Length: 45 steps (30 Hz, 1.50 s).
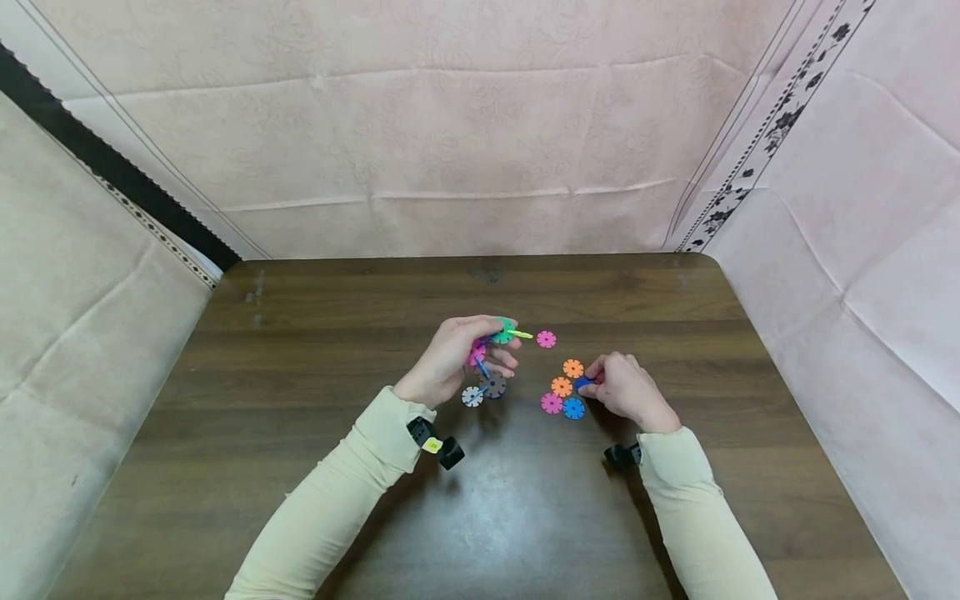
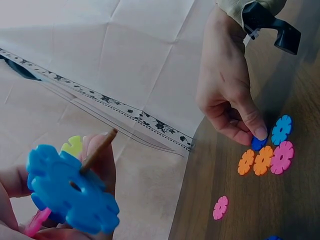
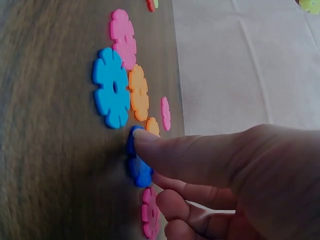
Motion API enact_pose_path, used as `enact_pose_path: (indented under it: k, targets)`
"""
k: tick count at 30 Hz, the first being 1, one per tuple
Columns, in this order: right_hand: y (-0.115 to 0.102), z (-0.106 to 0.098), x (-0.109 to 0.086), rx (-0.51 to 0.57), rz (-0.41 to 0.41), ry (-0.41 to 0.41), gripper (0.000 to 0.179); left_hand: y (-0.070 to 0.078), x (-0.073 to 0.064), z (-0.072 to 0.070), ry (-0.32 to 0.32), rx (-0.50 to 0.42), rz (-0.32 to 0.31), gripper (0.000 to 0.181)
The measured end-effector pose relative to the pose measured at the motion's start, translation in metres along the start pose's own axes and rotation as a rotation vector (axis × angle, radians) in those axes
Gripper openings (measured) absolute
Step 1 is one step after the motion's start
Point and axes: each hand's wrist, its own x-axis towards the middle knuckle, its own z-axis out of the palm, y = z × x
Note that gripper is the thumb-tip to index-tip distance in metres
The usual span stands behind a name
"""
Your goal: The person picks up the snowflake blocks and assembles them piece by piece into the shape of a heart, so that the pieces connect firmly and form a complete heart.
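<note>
My left hand [image 1: 450,354] grips a linked chain of plastic flower-shaped slotted discs, raised over the middle of the table. Its green disc [image 1: 504,332] is at the fingertips, a pink disc [image 1: 476,353] is by the palm, and a pale disc [image 1: 472,397] dangles at the lower end. Large in the left wrist view is a blue disc [image 2: 72,187] of this chain. To the right, my right hand [image 1: 628,390] pinches a dark blue disc [image 3: 139,162] low at the tabletop, thumb on its near edge. Another pink disc [image 3: 150,212] shows partly behind the fingers.
Beside the right hand lie a light blue disc [image 1: 573,407], a pink disc [image 1: 552,403] and two orange discs [image 1: 562,387], close together. Farther back is a lone pink disc [image 1: 546,339]. Pale cloth [image 1: 465,150] hangs behind the wooden table's far edge [image 1: 375,271] and along both sides.
</note>
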Motion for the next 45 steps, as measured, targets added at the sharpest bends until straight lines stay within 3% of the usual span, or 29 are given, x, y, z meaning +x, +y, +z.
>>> enact_pose_path:
  k: [6,9,18,24,33,45]
  targets:
    - [0.001,-0.001,-0.002,0.084,0.044,-0.039,0.029,0.000,0.000,0.001,0.008,0.009,0.001,0.033]
    - [0.002,-0.003,-0.004,0.170,0.039,-0.018,0.027,-0.001,0.000,0.001,0.010,0.011,0.005,0.033]
    - [-0.020,-0.019,-0.017,0.571,-0.155,0.165,0.029,-0.001,-0.001,0.000,0.018,0.018,0.000,0.033]
    - [-0.047,-0.021,-0.025,0.774,-0.259,0.190,0.031,-0.001,0.000,0.000,0.017,0.023,-0.002,0.034]
    - [-0.069,-0.015,-0.025,0.929,-0.315,0.220,0.031,-0.001,0.001,0.000,0.012,0.011,0.009,0.034]
    - [-0.076,-0.012,-0.027,0.969,-0.311,0.200,0.032,-0.001,0.002,0.000,0.014,0.015,0.016,0.035]
